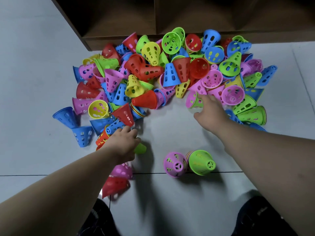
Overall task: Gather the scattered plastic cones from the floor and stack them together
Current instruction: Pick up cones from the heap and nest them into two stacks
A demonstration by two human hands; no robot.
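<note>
A big heap of perforated plastic cones [153, 72] in red, blue, green, yellow and pink covers the grey floor ahead. My right hand [211, 113] is open with fingers spread, its fingertips at a pink-and-green nested pair of cones [194, 100] on the heap's near edge. My left hand [124, 143] is curled over a green cone [140, 148], close to a red cone [123, 115] and a blue cone [115, 126]. Close to me lie a short nested stack topped by a green cone [202, 162] and a pink cone [175, 165] beside it.
A dark wooden shelf unit [153, 23] stands behind the heap. A pink cone [121, 171] and a red cone [115, 186] lie under my left forearm. My knees in dark trousers [100, 218] are at the bottom edge. Bare floor [170, 130] lies between my hands.
</note>
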